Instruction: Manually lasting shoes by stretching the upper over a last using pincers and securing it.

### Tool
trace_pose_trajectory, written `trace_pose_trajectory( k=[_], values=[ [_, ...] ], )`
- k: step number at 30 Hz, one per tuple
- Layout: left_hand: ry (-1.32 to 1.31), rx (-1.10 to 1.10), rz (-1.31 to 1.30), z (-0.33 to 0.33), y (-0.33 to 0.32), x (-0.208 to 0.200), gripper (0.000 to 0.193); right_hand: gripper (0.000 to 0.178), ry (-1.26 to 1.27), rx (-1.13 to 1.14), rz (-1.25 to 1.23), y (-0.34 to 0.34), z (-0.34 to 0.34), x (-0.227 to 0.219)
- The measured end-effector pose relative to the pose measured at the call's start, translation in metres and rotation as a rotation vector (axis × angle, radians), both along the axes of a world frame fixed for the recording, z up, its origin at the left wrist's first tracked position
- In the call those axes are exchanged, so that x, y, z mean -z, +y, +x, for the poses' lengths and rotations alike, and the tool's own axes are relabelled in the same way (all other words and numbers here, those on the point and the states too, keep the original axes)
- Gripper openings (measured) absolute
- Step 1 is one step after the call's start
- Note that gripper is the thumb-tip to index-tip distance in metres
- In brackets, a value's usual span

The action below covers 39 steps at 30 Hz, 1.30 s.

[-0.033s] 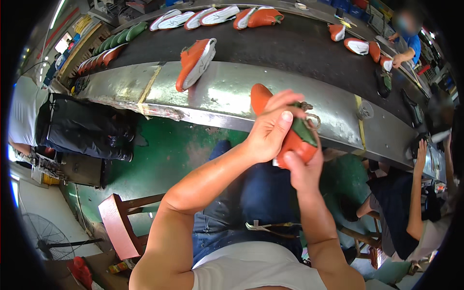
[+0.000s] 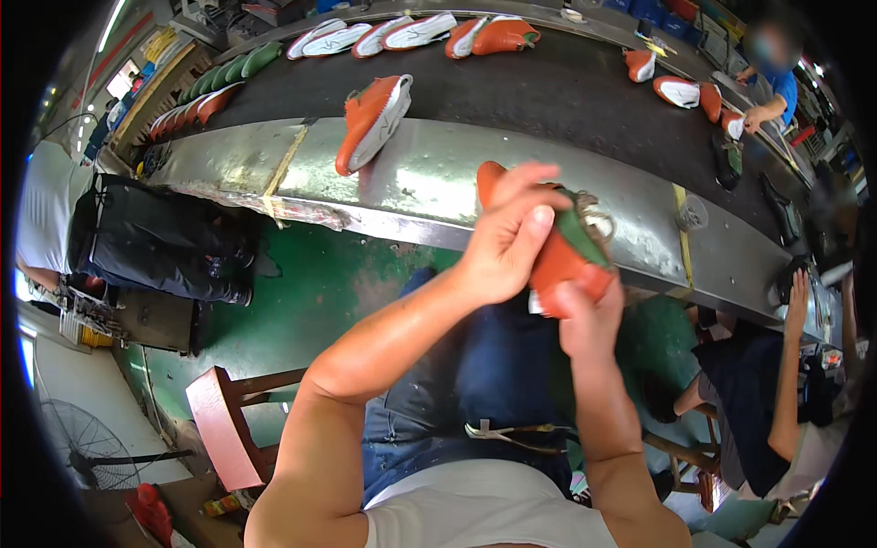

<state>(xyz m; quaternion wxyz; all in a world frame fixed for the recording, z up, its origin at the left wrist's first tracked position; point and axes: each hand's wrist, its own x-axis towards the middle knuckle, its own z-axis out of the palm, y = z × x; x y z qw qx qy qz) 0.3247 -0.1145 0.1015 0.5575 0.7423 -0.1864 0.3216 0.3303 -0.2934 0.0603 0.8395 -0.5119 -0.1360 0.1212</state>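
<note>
An orange-red shoe upper (image 2: 574, 274) with a green inside and a cord or lace at its opening is held over the near edge of the metal bench (image 2: 438, 173). My left hand (image 2: 508, 239) wraps round its middle, thumb on top, and the toe shows beyond the fingers. At the heel end my right hand (image 2: 592, 315) grips it with the thumb on the outside; its other fingers are mostly hidden. Motion blurs both hands a little. Another orange shoe (image 2: 373, 123) with a pale sole lies on its side on the bench, to the left.
Across the dark belt (image 2: 548, 87) stands a row of orange and white shoes (image 2: 416, 33); green shoes (image 2: 247, 64) sit far left. A clear cup (image 2: 692, 212) is on the bench at right. Co-workers are at both sides. A wooden chair (image 2: 224, 429) stands at my left.
The heel end of the held shoe and my right hand have shifted slightly to the right. My left hand keeps nearly the same place, still gripping.
</note>
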Motion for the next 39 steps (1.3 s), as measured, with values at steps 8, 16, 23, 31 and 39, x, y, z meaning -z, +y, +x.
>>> trace_pose_trajectory(
  k=[8,16,23,31,39],
  values=[
    [0.571,-1.145,0.658,0.032,0.234,0.004,0.091,0.049,-0.307,0.313,-0.139,0.036,0.226,-0.007],
    [0.615,-0.545,-0.272,-0.109,0.221,0.054,0.048,0.051,-0.683,0.428,-1.301,0.057,0.305,0.037],
    [0.849,0.026,-0.467,-0.292,0.067,0.104,0.079,0.069,-0.83,0.28,-1.233,-0.013,0.2,0.062],
    [0.759,-0.087,0.771,-0.251,-0.009,0.146,0.092,0.043,-0.981,-0.526,-1.106,-0.094,-0.127,0.072],
    [1.172,0.205,0.271,-0.097,0.003,0.194,0.086,0.065,-0.622,-0.912,-1.509,-0.106,-0.16,0.051]
  ],
)
